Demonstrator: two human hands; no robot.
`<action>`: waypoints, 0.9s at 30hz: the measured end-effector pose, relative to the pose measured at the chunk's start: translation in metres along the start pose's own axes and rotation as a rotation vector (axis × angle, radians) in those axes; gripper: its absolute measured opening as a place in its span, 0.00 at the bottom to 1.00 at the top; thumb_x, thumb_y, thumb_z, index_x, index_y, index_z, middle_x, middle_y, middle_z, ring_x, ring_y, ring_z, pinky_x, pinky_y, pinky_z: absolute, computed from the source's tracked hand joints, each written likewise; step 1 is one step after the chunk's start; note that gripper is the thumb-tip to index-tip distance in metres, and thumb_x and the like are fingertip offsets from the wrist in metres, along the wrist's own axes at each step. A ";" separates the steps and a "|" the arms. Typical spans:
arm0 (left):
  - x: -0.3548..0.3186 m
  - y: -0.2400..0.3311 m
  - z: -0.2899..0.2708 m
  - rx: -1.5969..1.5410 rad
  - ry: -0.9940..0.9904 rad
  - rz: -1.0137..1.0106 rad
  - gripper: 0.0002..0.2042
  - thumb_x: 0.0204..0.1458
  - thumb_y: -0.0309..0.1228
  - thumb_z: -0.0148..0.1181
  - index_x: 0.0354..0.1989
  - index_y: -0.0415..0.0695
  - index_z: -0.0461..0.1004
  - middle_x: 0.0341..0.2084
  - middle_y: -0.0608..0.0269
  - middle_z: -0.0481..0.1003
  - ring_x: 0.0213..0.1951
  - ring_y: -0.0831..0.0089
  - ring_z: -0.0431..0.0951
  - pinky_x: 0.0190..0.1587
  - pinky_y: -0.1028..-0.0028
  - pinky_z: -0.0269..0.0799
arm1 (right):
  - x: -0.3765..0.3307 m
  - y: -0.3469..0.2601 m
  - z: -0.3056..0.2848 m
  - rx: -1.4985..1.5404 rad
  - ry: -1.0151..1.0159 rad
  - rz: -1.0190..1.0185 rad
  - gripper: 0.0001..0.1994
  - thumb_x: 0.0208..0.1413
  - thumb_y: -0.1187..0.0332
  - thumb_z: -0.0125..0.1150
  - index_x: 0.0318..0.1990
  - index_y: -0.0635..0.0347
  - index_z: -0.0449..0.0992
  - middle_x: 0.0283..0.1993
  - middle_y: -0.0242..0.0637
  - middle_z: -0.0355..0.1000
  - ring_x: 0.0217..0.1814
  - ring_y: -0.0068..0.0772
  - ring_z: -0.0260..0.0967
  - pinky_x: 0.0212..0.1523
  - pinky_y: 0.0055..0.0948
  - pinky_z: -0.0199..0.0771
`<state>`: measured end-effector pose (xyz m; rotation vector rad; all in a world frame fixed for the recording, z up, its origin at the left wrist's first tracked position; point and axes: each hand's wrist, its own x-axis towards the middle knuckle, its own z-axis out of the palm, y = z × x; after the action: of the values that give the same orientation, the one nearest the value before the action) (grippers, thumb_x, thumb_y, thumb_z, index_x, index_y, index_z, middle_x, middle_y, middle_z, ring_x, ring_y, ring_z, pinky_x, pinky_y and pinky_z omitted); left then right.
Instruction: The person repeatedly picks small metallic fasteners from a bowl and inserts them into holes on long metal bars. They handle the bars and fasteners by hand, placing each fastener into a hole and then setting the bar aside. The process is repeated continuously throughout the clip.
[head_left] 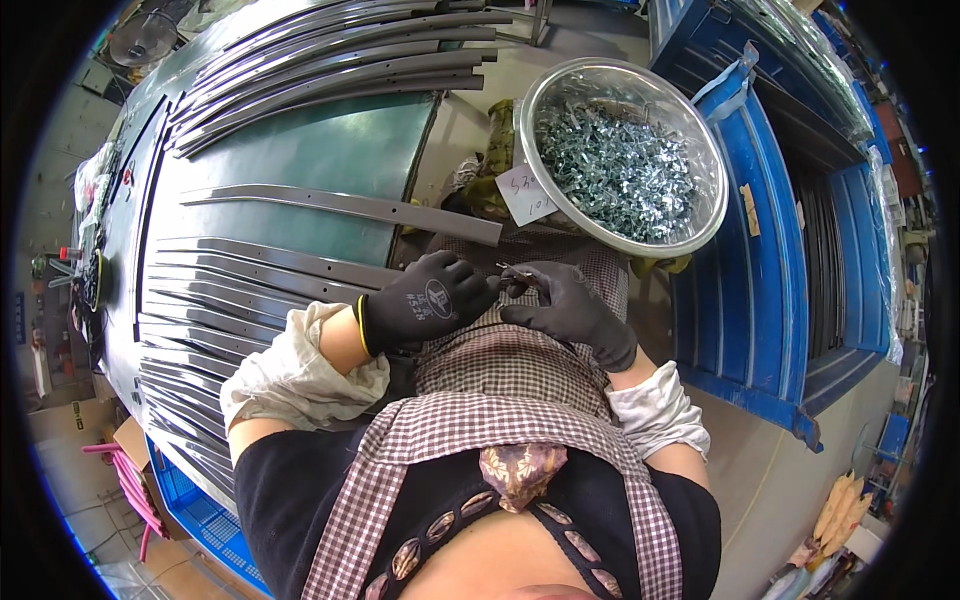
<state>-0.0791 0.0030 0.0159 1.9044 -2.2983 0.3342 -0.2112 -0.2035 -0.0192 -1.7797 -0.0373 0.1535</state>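
Note:
Both hands wear dark gloves and meet in front of the checked apron. My left hand (pixel 425 302) is closed, its fingers curled near the ends of the grey strips (pixel 330 268); whatever it may hold is hidden. Between the thumb and fingers of my right hand (pixel 578 308) is a small metal clip (pixel 516 276), whose exact form is hard to make out. Just beyond the right hand stands a clear round tub (pixel 722 190) heaped with small shiny metal clips (pixel 620 165). A single curved grey strip (pixel 400 212) with holes lies apart, beyond the left hand.
More grey strips (pixel 340 65) are stacked at the far end of the green-topped table (pixel 330 150). A handwritten paper tag (pixel 524 195) hangs at the tub. Blue metal racks (pixel 750 290) stand at the right. A blue plastic crate (pixel 205 515) sits at lower left.

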 end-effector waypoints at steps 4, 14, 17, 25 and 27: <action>0.001 -0.010 0.003 -0.010 -0.022 -0.036 0.20 0.51 0.33 0.58 0.53 0.41 0.74 0.35 0.62 0.76 0.39 0.65 0.78 0.43 0.65 0.72 | 0.000 -0.006 -0.005 0.036 0.064 0.101 0.20 0.54 0.70 0.71 0.53 0.67 0.76 0.42 0.37 0.76 0.42 0.24 0.72 0.46 0.26 0.74; -0.025 -0.072 0.015 -0.511 -0.013 -0.529 0.25 0.47 0.38 0.71 0.53 0.41 0.76 0.41 0.50 0.78 0.43 0.51 0.78 0.47 0.59 0.72 | 0.033 0.028 -0.007 -0.476 0.359 -0.242 0.19 0.55 0.64 0.68 0.52 0.63 0.77 0.43 0.47 0.79 0.41 0.46 0.78 0.43 0.37 0.77; -0.021 -0.069 0.011 -0.523 -0.002 -0.513 0.23 0.46 0.37 0.70 0.51 0.41 0.77 0.40 0.51 0.78 0.43 0.51 0.78 0.46 0.59 0.73 | 0.042 0.036 -0.011 -0.410 0.302 -0.257 0.17 0.56 0.64 0.68 0.49 0.63 0.78 0.41 0.46 0.79 0.40 0.45 0.79 0.42 0.37 0.77; -0.022 -0.071 0.008 -0.501 0.022 -0.503 0.21 0.45 0.35 0.70 0.49 0.42 0.78 0.39 0.52 0.79 0.42 0.51 0.78 0.45 0.59 0.73 | 0.055 0.041 -0.015 -0.327 0.242 -0.115 0.12 0.58 0.64 0.66 0.45 0.61 0.80 0.38 0.44 0.79 0.36 0.44 0.77 0.37 0.36 0.76; -0.023 -0.071 0.012 -0.499 0.035 -0.510 0.21 0.45 0.35 0.71 0.49 0.42 0.78 0.39 0.52 0.79 0.42 0.52 0.78 0.45 0.59 0.73 | 0.042 0.032 -0.014 -0.635 0.394 -0.271 0.11 0.59 0.64 0.64 0.44 0.61 0.79 0.38 0.44 0.78 0.36 0.45 0.76 0.35 0.36 0.75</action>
<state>-0.0042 0.0097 0.0043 2.0710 -1.5799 -0.2405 -0.1696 -0.2194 -0.0513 -2.3833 -0.0460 -0.4529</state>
